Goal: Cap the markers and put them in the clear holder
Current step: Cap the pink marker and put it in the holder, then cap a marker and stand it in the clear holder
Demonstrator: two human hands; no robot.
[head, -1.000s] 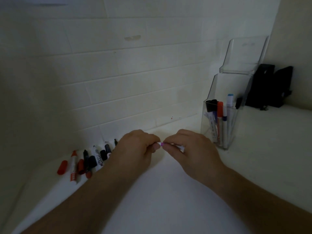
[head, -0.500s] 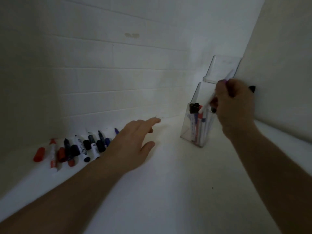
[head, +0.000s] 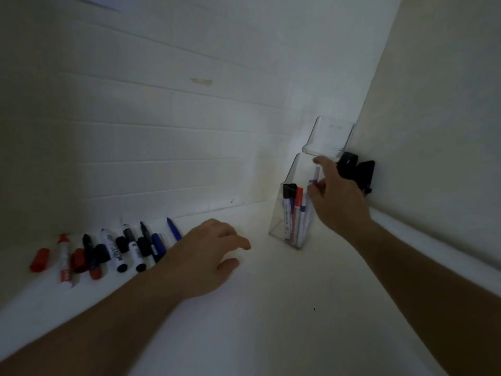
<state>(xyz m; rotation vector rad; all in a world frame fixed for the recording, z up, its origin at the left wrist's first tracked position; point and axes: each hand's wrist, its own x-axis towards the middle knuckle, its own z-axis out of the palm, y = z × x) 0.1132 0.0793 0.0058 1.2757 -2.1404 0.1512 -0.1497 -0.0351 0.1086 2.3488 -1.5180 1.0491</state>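
So the right hand (head: 337,202) is up at the clear holder (head: 282,221), which sits toward the back right of the white tabletop (head: 244,321) near the corner where the tiled wall (head: 162,131) meets the plain side wall. A purple-capped marker (head: 316,173) is standing up in the holder's opening right by the fingers (head: 322,161), which look loosely spread around it, index finger pointing up toward the holder's upper tier. Honestly can't tell if they're actually pinching the marker or just beside it, it's dim and a bit blurry there. Already inside the holder you can see a few capped markers standing upright: one with a black cap (head: 289,189), one with a red cap (head: 299,195), and a blue-capped one (head: 303,210) next to those. Just behind the hand there's some black object (head: 355,169) against the side wall, no idea what it is. The left hand (head: 208,253) is palm down over the tabletop, holding nothing, fingers relaxed and slightly curled, just right of the row of loose stuff. That row runs along the base of the tiled wall on the left: a loose red cap (head: 40,259) at the far end, a red marker (head: 64,260), several black markers (head: 119,251) with caps lying among them, and a blue marker (head: 173,229) lying closest to the left hand. The row is well apart from the holder.
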